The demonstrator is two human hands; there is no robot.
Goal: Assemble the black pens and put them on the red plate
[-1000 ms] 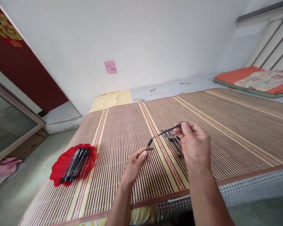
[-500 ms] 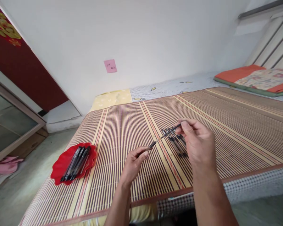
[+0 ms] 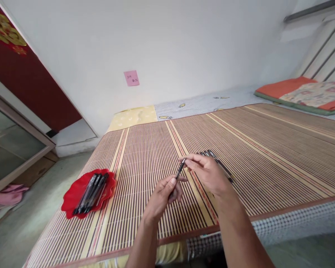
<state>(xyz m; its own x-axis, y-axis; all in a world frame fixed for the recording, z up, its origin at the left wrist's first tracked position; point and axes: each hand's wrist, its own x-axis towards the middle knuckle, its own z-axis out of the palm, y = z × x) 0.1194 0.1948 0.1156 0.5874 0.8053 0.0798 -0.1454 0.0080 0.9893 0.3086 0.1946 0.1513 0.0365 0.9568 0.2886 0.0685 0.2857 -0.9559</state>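
Note:
My left hand (image 3: 164,191) is closed around the barrel of a black pen (image 3: 180,169), which it holds at a slant above the mat. Fingers of my right hand (image 3: 205,169) pinch the upper end of that pen, where a small pale tip shows. Partly hidden behind my right hand, several more dark pens (image 3: 222,165) lie side by side on the striped mat. At the left, a red scalloped plate (image 3: 69,195) bears several black pens (image 3: 91,191) laid in a bundle.
A striped bamboo mat (image 3: 145,149) covers the bed. Folded orange and floral bedding (image 3: 301,91) lies at the far right by slatted rails. A pink note (image 3: 131,78) is stuck on the white wall. A glass-fronted cabinet (image 3: 13,149) stands at the left.
My right hand has moved down and left, close to my left hand. The thin refill that stretched between my hands no longer shows; both hands now meet at the pen.

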